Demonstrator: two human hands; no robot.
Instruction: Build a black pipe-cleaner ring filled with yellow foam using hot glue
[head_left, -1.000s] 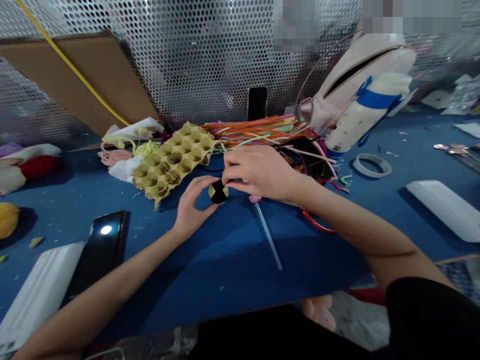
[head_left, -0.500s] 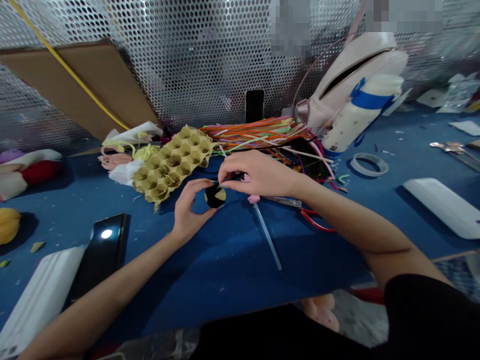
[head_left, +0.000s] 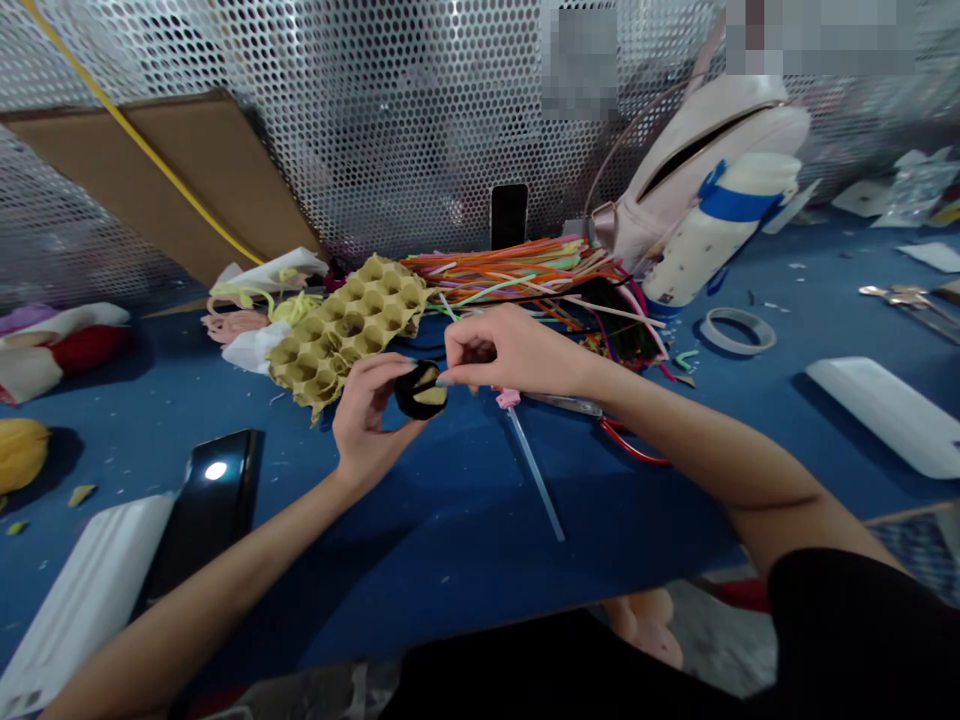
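Observation:
My left hand point(head_left: 375, 405) is closed round a small cup point(head_left: 429, 396), tan like egg carton inside and wrapped in black round its side. A black strand point(head_left: 426, 384), which looks like a pipe cleaner, crosses the cup's opening. At the cup's right rim, the thumb and fingertips of my right hand point(head_left: 499, 352) are pinched on the strand's end. Below that hand, a pink piece point(head_left: 508, 398) sits on a clear glue stick point(head_left: 536, 475) lying on the table. Red-handled pliers or scissors point(head_left: 630, 440) lie partly hidden under my right forearm.
A torn egg carton point(head_left: 349, 325) lies behind my left hand, beside a bundle of coloured pipe cleaners point(head_left: 510, 265). Tape roll point(head_left: 739, 331), bottle point(head_left: 724, 230) and pale bag point(head_left: 697, 150) are at right. A black phone point(head_left: 206, 505) and white box point(head_left: 86, 600) lie at left.
My left hand has shifted slightly left and turned the cup, so more of its tan inside shows. My right fingertips remain at its rim, with the strand now drawn across the opening.

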